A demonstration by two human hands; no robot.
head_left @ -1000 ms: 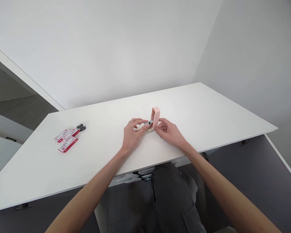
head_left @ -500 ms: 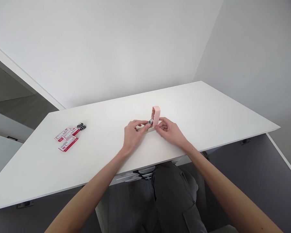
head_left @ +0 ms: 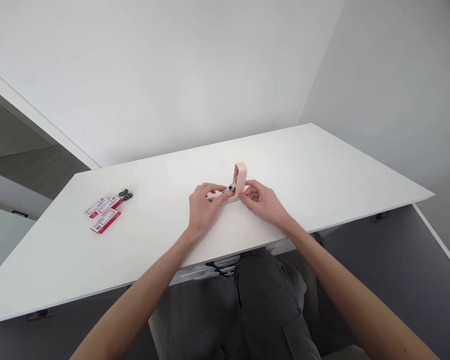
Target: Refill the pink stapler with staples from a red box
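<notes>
We see both hands at work near the middle of the white table (head_left: 303, 165); the left hand (head_left: 203, 207) is nearly closed, its thumb and fingertips pinching a small silvery-grey piece (head_left: 230, 187) that slants just beside the open side of an upright pink shell (head_left: 241, 179); the shell stands at the right end of a cream base (head_left: 230, 200), which lies low on the table, partly hidden by the left hand. We find the right hand (head_left: 264, 201) half curled, its fingertips at the shell's right side and lower edge; we cannot tell whether it grips or only steadies it. Well apart, to the left, we see red-and-white packets (head_left: 104, 206) close together, with small dark items (head_left: 126, 195) just beyond them.
</notes>
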